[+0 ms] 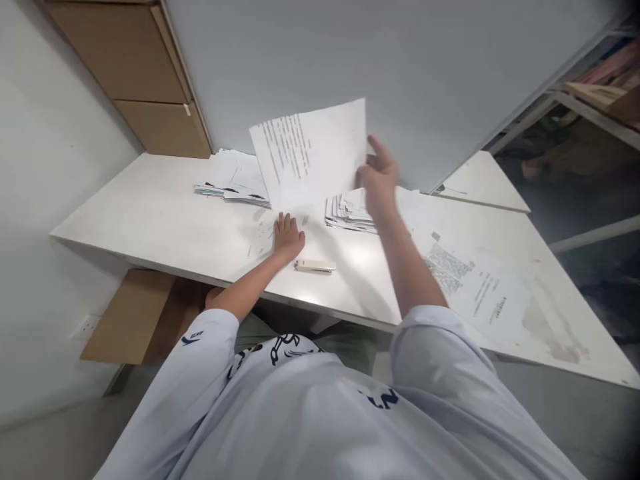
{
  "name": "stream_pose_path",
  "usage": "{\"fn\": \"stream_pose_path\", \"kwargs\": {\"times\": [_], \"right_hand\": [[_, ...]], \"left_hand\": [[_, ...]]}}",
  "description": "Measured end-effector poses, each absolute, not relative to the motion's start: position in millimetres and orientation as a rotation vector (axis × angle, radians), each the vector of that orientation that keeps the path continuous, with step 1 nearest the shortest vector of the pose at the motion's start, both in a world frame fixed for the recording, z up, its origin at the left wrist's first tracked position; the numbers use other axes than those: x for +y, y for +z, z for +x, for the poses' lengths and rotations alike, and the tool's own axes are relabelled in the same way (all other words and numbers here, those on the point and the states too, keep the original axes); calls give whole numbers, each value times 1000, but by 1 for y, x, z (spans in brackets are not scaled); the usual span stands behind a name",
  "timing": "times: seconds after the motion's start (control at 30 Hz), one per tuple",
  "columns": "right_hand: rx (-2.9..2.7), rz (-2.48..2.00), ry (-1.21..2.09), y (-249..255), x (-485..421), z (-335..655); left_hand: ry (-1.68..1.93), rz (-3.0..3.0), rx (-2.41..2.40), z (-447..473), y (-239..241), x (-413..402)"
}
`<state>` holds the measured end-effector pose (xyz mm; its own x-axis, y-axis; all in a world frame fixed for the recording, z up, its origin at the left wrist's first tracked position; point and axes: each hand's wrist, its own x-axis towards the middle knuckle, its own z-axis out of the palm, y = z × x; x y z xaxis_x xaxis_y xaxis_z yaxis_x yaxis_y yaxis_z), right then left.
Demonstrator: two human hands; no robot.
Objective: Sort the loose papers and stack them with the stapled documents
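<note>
At the white surface (165, 213), my left hand (287, 237) lay flat and open, pressing the lower edge of a printed sheet (313, 157), just beyond a small silver stapler (314, 266). Right of the stapler lay a printed page (470, 280). My right hand (379, 177), farther off, was closed in a pinch on the sheet's right edge, lifting it upright. Beyond the stapler, a folded stack (350, 210) sat under that hand; another pile (233, 183) lay to its left.
</note>
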<state>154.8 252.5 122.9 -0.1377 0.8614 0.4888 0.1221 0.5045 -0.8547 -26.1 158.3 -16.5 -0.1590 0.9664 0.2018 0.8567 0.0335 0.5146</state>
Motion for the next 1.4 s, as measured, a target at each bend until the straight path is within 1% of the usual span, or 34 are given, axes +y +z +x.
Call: {"fn": "stream_pose_path", "kwargs": {"times": [0.07, 0.1, 0.2, 0.43, 0.6, 0.73, 0.83, 0.9, 0.97, 1.07, 1.23, 1.4], "right_hand": [[-1581, -1005, 837, 97, 281, 102], [-1603, -1123, 874, 85, 289, 79], [-1710, -1416, 946, 64, 297, 27], [-1806, -1596, 965, 54, 296, -24], [-1832, -1684, 964, 61, 289, -33], [-1934, -1617, 810, 72, 300, 12], [-1995, -1654, 554, 76, 313, 90], [-1911, -1827, 443, 75, 314, 153], [-1716, -2067, 540, 68, 306, 210], [-1573, -2185, 590, 49, 282, 266], [-1510, -2245, 455, 21, 242, 296], [-1524, -2221, 346, 25, 237, 309]], "left_hand": [[556, 1995, 2178, -22, -16, 158], [492, 2011, 2196, -22, -15, 158], [420, 2020, 2235, -24, -13, 157], [391, 2040, 2269, -29, -8, 158], [371, 2080, 2250, -32, -7, 162], [404, 2065, 2247, -34, -8, 171], [465, 2072, 2217, -34, -9, 175], [501, 2075, 2205, -34, -8, 174], [506, 2059, 2204, -34, -7, 173], [504, 2053, 2194, -34, -6, 173], [516, 2061, 2184, -35, -4, 174], [536, 2077, 2147, -37, -3, 172]]}}
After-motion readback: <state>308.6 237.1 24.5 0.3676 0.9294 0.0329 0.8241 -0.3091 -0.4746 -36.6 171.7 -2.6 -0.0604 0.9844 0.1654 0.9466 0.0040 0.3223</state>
